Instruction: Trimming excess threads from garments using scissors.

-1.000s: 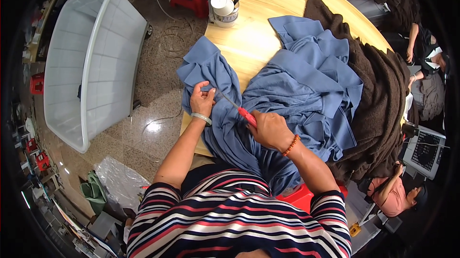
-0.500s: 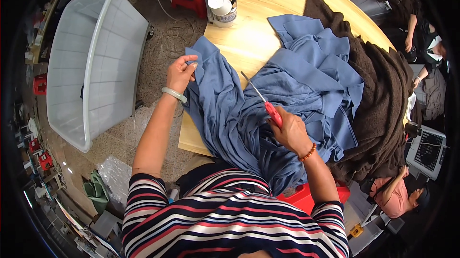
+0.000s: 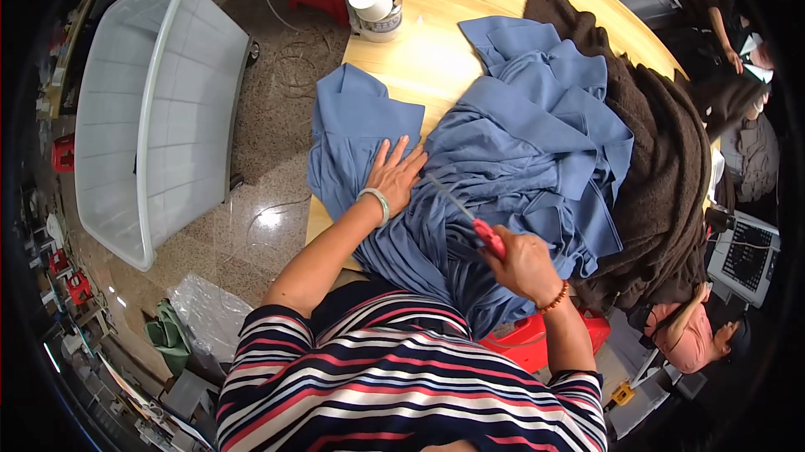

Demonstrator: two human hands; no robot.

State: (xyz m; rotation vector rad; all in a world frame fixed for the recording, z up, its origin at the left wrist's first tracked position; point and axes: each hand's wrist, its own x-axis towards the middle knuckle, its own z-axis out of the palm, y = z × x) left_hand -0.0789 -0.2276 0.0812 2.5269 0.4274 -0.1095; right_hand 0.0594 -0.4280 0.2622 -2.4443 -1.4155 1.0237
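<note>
Change: half a second ago the left hand (image 3: 396,174) was raised at the outer edge of the blue cloth (image 3: 511,158), pinching the panel there. Now it's down on the cloth, palm down, fingers spread, gripping nothing. The flat panel (image 3: 369,112) at the cloth's left end now lies turned out, with a squared corner pointing right, instead of folded up at the side. Right hand (image 3: 521,263) has drawn back a bit toward the body, its fingers wrapped round the handle of the red-handled tool (image 3: 488,238).

Read: panel face is exposed and probably steadied by the left palm; tool looks held rather than in use.

Positions: blue cloth sits under the left hand, in contact. Panel is just beyond its fingertips, up and to the left. Main bunched heap is to the right of that hand and beyond the right one, resting on the surface (image 3: 436,41), with folds dropping over the near edge toward the lap. Tool's thin metal shaft points up-left, tip near the left fingers; can't tell whether it touches cloth. Brown cloth (image 3: 658,150) lies against the heap's right side.
</note>
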